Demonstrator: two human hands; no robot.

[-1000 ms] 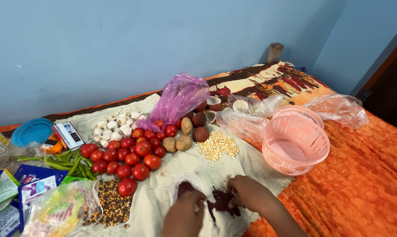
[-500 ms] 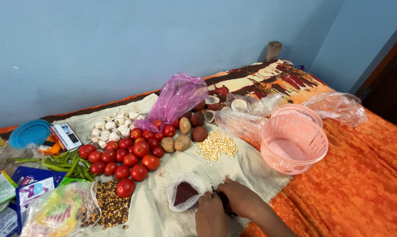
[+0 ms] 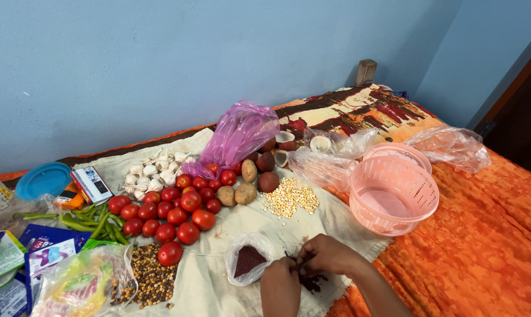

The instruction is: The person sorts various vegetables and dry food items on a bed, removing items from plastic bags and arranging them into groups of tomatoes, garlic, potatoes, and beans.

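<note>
Head view shows the left hand (image 3: 279, 287) and right hand (image 3: 326, 255) meeting over a dark reddish-brown heap of fine grain (image 3: 309, 280) spilled on the cream cloth (image 3: 218, 287) that covers the orange patterned bed (image 3: 482, 246). Both hands have their fingers drawn together, pinching at the grain where they touch; whether any grain is held cannot be told. Just left of the hands lies one small clear plastic bag (image 3: 248, 258), open, with more of the same grain inside. Beyond it sit about seventeen red tomatoes (image 3: 171, 208), three brown potatoes (image 3: 242, 185), one pile of yellow split pulses (image 3: 289, 196) and one pile of brown chickpeas (image 3: 151, 273). One pink plastic basket (image 3: 393, 191) stands to the right, well apart.
</note>
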